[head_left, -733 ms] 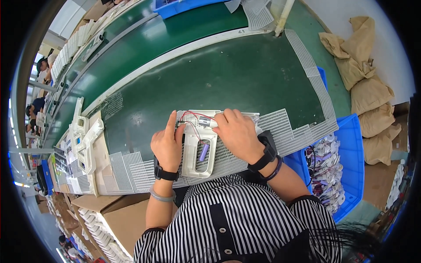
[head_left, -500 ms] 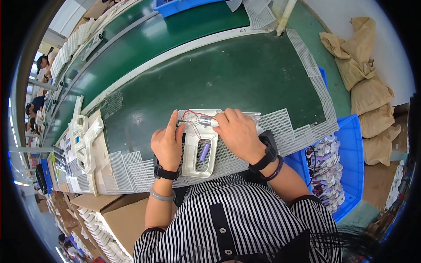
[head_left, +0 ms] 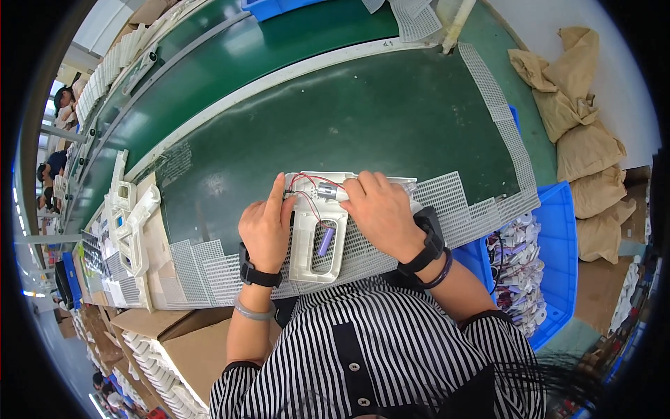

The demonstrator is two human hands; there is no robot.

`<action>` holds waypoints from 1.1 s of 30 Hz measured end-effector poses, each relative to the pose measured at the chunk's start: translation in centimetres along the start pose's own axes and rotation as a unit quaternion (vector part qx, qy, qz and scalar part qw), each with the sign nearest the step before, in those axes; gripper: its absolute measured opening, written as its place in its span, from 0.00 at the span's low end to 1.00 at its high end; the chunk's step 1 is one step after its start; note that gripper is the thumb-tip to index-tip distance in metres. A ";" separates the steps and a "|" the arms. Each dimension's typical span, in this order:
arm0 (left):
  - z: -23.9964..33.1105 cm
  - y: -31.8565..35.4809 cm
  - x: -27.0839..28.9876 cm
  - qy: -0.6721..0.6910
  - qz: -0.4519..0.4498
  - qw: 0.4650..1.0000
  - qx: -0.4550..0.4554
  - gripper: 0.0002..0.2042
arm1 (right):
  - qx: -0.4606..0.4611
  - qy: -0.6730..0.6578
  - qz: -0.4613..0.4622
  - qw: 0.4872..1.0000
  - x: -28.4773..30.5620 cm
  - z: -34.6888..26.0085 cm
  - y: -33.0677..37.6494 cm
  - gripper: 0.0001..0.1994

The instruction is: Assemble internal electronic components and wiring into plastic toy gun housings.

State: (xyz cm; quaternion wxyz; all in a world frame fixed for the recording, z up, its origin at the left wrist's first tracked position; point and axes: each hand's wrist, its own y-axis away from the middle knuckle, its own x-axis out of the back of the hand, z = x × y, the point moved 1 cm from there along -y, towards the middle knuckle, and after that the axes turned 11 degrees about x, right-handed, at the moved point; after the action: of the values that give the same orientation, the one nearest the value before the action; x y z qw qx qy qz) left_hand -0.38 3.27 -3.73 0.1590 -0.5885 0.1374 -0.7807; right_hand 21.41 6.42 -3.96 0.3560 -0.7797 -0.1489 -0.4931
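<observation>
An open white plastic housing half (head_left: 301, 269) with a looped handle lies on the mat in front of me. At its left end my left hand (head_left: 264, 234) has the index finger stretched along the edge, and finger and thumb close on a small black part (head_left: 288, 195) joined to red wires (head_left: 301, 176). My right hand (head_left: 382, 213) grips a silver motor (head_left: 325, 190) with a white sleeve inside the housing's upper body; its fingers hide the far end. A purple cylindrical battery (head_left: 325, 241) hangs on dark wires within the handle opening.
White frame-shaped housings (head_left: 132, 230) lie on the bench at left. Right of the bench stands a blue bin (head_left: 558, 279) full of small wired parts. Brown sacks (head_left: 590, 157) lean on the wall. A cardboard box (head_left: 199, 349) of white parts is below left. Co-workers sit far left.
Both hands hold nearly the same places on the housing. The right fingers have shifted very slightly, and the view has tilted a little.
</observation>
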 end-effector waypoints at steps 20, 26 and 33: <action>0.4 -2.2 2.2 -0.023 -0.188 0.980 0.062 0.19 | -0.006 -0.013 -0.007 1.000 -0.1 -0.1 -0.1 0.09; 0.5 -1.8 1.8 -0.057 -0.147 0.987 0.025 0.18 | -0.009 0.001 -0.009 1.000 -0.6 -0.1 0.4 0.09; 1.1 -1.0 1.6 -0.058 -0.076 0.995 0.025 0.20 | -0.002 0.005 0.020 1.000 -0.6 -0.1 0.3 0.08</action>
State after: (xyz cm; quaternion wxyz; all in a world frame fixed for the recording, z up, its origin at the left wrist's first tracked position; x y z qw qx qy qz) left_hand 0.12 3.50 -1.60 0.1212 -0.6373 0.0633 -0.7584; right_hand 21.26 6.19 -4.56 0.3653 -0.7806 -0.1304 -0.4901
